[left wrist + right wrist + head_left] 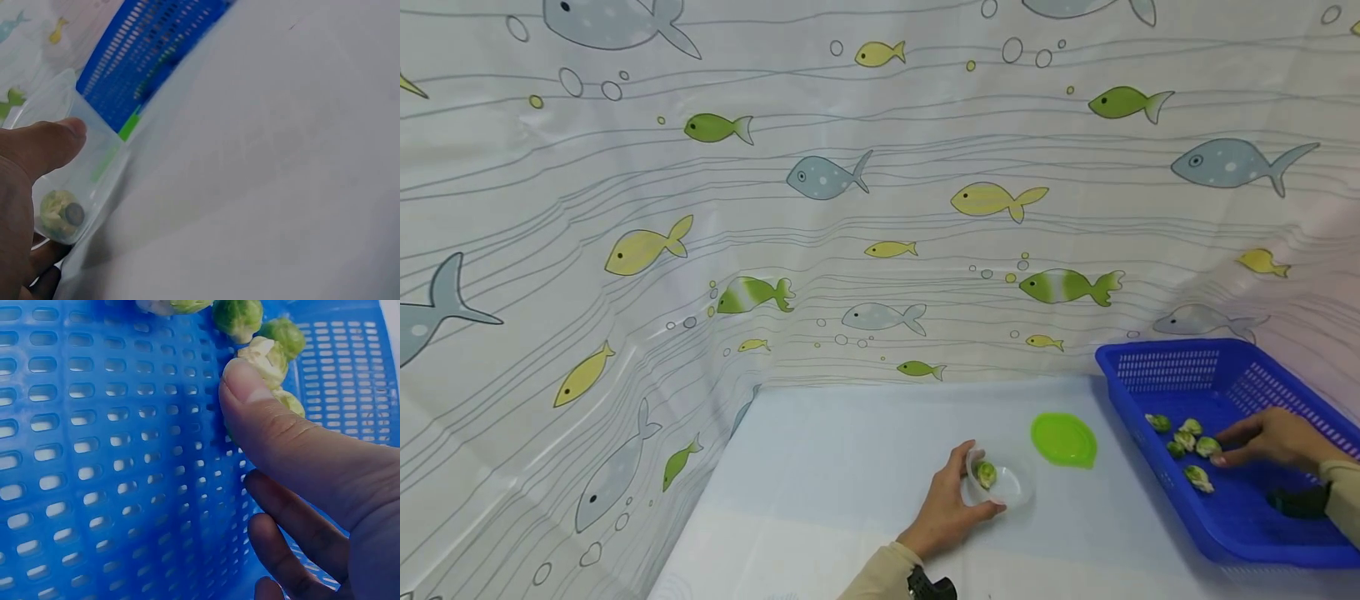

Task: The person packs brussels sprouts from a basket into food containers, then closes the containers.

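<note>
My left hand [946, 504] grips a clear plastic tub [1021, 485], thumb on the near side and fingers around the far side. One Brussels sprout [986, 475] lies inside the tub; through its wall the left wrist view shows the sprout's cut stem. My right hand [1279, 439] is down in the blue basket [1206, 533], thumb and fingers apart, beside a Brussels sprout [1207, 447]. Several more sprouts [239, 319] lie about it. In the right wrist view the thumb overlaps a pale sprout [265, 359]; whether it touches is unclear.
A bright green lid [1064, 440] lies on the white table [820, 467] between tub and basket. Something dark [1297, 502] sits in the basket under the right wrist. A fish-patterned sheet [880, 208] hangs behind and to the left of the table.
</note>
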Demonstrator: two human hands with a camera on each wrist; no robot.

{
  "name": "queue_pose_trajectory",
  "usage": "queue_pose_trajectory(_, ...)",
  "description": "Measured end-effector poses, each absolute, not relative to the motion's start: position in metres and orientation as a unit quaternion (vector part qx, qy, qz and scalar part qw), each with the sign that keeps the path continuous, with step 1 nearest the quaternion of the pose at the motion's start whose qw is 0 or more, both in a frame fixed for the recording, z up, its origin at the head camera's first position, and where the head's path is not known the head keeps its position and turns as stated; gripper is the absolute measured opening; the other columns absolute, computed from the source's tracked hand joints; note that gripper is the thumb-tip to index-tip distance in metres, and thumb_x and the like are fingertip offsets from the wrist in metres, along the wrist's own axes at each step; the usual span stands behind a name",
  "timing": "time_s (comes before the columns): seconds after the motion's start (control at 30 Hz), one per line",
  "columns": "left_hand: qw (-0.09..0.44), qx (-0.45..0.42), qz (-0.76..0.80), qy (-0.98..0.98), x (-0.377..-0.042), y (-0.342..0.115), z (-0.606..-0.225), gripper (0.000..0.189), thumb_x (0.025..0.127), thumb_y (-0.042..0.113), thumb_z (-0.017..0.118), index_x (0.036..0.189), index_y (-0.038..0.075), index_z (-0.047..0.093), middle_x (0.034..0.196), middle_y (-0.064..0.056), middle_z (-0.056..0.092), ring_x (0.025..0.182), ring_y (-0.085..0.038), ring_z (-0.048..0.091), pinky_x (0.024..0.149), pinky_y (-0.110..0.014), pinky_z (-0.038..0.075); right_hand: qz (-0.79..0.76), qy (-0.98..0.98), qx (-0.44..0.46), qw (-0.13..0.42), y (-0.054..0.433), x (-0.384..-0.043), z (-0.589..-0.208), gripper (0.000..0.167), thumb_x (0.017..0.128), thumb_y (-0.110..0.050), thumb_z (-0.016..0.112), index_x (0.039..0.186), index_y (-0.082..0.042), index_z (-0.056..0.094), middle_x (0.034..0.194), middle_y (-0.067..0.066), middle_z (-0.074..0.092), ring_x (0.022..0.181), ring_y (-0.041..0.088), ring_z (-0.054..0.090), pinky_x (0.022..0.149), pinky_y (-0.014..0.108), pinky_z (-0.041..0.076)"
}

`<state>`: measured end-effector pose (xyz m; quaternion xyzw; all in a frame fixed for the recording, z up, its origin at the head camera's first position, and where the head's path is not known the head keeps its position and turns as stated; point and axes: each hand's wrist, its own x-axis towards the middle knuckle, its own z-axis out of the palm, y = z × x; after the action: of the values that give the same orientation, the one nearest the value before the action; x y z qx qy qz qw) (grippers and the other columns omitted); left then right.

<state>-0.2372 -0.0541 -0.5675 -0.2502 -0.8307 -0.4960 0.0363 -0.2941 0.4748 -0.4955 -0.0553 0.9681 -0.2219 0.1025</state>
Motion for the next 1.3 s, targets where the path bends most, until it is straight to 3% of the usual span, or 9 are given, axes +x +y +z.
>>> queue_pose_trajectory(0.33, 0.039, -0.254, -0.491, -0.832, -0.237, -0.052, -0.568, 0.093, 0.085, 0.028, 0.090, 0.158, 0.005, 0.037, 0.149, -0.012, 0.064, 0.136, -0.020, 0.061, 0.117, -0.036, 0.047, -0.213, 0.970, -0.060, 0.101, 0.473, -0.294, -0.494, 0.064, 0.079, -0.045, 0.092, 0.110, 0.009, 0.078, 0.107, 0.032, 0.076, 0.103, 0.055, 0.068, 0.084, 0.067, 0.055)
queue_pose_trajectory(0.57, 0.029, -0.247, -0.491, -0.835, -0.236, -0.052, -0.567, 0.093, 0.085, 0.028, 0.089, 0.159, 0.006, 0.036, 0.150, -0.011, 0.063, 0.138, -0.020, 0.059, 0.118, -0.036, 0.046, -0.216, 0.969, -0.046, 0.109, 0.469, -0.295, -0.495, 0.073, 0.077, -0.051, 0.092, 0.113, 0.011, 0.075, 0.106, 0.031, 0.076, 0.100, 0.052, 0.070, 0.085, 0.067, 0.055)
queue_pose_trajectory(0.8, 0.035, -0.246, -0.488, -0.836, -0.236, -0.053, -0.566, 0.093, 0.085, 0.027, 0.090, 0.158, 0.006, 0.037, 0.149, -0.011, 0.064, 0.137, -0.020, 0.060, 0.117, -0.036, 0.047, -0.213, 0.971, -0.053, 0.097, 0.459, -0.297, -0.493, 0.070, 0.077, -0.049, 0.092, 0.109, 0.011, 0.076, 0.102, 0.031, 0.075, 0.094, 0.047, 0.071, 0.082, 0.064, 0.057)
queue_pose_trajectory(1.3, 0.030, -0.247, -0.492, -0.834, -0.236, -0.055, -0.568, 0.092, 0.086, 0.028, 0.089, 0.158, 0.006, 0.037, 0.151, -0.010, 0.063, 0.138, -0.021, 0.060, 0.119, -0.036, 0.046, -0.211, 0.973, -0.035, 0.081, 0.455, -0.303, -0.499, 0.076, 0.067, -0.056, 0.095, 0.105, 0.008, 0.077, 0.095, 0.023, 0.076, 0.087, 0.038, 0.071, 0.078, 0.060, 0.057)
